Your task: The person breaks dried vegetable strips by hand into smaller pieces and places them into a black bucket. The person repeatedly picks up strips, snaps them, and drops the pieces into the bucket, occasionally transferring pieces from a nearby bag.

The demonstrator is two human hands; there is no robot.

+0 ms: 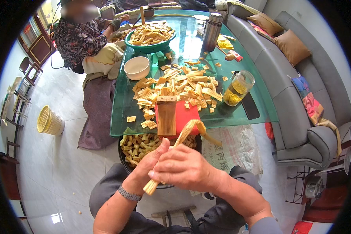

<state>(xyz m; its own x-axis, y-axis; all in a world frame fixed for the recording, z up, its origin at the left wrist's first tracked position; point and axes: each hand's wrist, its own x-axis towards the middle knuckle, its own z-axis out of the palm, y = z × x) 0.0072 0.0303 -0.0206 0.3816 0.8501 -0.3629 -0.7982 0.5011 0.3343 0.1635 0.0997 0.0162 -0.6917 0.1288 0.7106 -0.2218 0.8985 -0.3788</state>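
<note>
A long, pale yellow dried fibrous strip (187, 131), perhaps dried bamboo shoot, slants between my hands over my lap. Its upper end bends over to the right; the lower end sticks out below my fingers. My right hand (187, 168) wraps around the middle of it. Behind, my left hand (147, 163) presses against the strip with its thumb up, its fingers partly hidden. Just beyond stands an upright wooden block (166, 120) beside a red board (187, 115) at the table edge. Below, a dark round basin (121, 153) holds many knobbly stem ends (140, 147).
Cut pieces (190, 84) cover the glass table (122, 108). Around them stand a white bowl (137, 68), a heaped green basin (150, 48), a steel thermos (213, 32), a glass jar (239, 87) and a phone (250, 108). Another person (79, 41) sits at the left.
</note>
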